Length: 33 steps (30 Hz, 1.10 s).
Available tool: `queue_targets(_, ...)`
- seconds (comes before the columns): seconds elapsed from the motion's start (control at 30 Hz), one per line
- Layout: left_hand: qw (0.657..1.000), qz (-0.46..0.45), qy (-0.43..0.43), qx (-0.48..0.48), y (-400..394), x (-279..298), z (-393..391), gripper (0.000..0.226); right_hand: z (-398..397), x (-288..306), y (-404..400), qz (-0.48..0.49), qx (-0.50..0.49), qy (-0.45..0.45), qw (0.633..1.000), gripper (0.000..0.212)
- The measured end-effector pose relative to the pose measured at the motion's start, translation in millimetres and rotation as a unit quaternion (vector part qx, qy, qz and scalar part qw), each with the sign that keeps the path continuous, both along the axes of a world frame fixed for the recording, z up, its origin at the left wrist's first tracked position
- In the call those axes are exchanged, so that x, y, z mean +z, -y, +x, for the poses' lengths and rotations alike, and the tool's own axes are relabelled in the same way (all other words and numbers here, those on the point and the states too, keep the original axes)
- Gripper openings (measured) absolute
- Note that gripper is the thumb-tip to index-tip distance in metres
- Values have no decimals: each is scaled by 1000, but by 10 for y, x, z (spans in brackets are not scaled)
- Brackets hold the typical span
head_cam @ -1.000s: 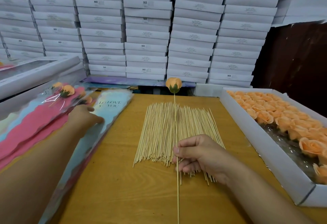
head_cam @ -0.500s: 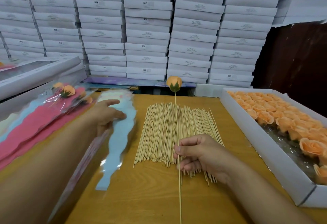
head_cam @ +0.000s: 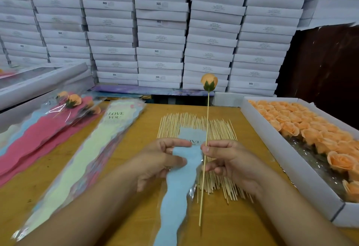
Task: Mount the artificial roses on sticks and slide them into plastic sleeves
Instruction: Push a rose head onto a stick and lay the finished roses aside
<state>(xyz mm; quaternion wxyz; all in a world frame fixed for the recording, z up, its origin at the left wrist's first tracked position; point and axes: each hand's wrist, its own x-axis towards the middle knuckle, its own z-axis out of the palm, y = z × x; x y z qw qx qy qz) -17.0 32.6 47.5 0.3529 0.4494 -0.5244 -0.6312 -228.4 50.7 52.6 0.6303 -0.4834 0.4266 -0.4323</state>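
An orange artificial rose (head_cam: pixel 209 81) sits on top of a long wooden stick (head_cam: pixel 204 158) that stands nearly upright. My right hand (head_cam: pixel 231 163) pinches that stick about halfway down. My left hand (head_cam: pixel 159 161) holds a blue plastic sleeve (head_cam: pixel 179 185) between thumb and fingers, just left of the stick. The sleeve hangs down toward me over the table, its printed top edge lying over the pile of bare sticks (head_cam: pixel 196 127).
A white box of orange roses (head_cam: pixel 314 135) runs along the right side. A stack of empty sleeves (head_cam: pixel 91 154) lies at the left, with finished sleeved roses (head_cam: pixel 71 101) on pink sleeves beyond it. White cartons (head_cam: pixel 161 30) are stacked behind the wooden table (head_cam: pixel 239 224).
My left hand lifted a blue sleeve off the left stack and brought it right, up against the stick. My right hand kept its hold on the rose stick.
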Motion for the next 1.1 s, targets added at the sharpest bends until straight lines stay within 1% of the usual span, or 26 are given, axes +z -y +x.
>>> queue_targets(0.07, 1000, -2, -4, -11, -17, -3, 20, 37, -19, 3, 11, 1, -10, 5, 1000, 29)
queue_targets(0.17, 999, 6, -1, -47, -37, -2, 52, 32, -40, 2, 33, 2, -25, 8, 1000, 41)
queue_targets(0.3, 991, 19, 32, -126, -57, -1, 98, 30, -68, 0, 55, 4, -49, 6, 999, 42)
queue_targets(0.43, 975, 21, 56, -213, -70, 5, 119, 26, -101, -1, 76, 6, -56, -17, 998, 49)
queue_targets(0.53, 972, 5, 53, -231, -70, -19, 124, 20, -101, -9, 75, 7, -55, -32, 998, 57)
queue_targets(0.6, 981, -24, 37, -191, -41, -45, 124, 23, -94, -8, 65, 5, -46, -40, 998, 60)
queue_targets(0.63, 987, -37, 20, -155, -20, -53, 122, 27, -83, -4, 58, 2, -34, -44, 998, 57)
queue_targets(0.73, 995, -61, -78, -31, 39, -58, 114, 39, -39, -9, 33, -6, 0, -57, 998, 40)
queue_targets(0.83, 987, -75, -128, 54, 73, -43, 114, 55, 17, -40, 2, -8, 32, -74, 997, 28)
queue_targets(0.9, 983, -82, -140, 91, 89, -51, 109, 65, 57, -59, -21, -10, 54, -83, 995, 22)
queue_targets(1.0, 978, -87, -136, 133, 106, -81, 93, 69, 92, -82, -40, -11, 67, -86, 994, 13)
queue_targets(1.1, 981, -79, -113, 137, 116, -120, 82, 75, 90, -72, -39, -14, 61, -85, 994, 19)
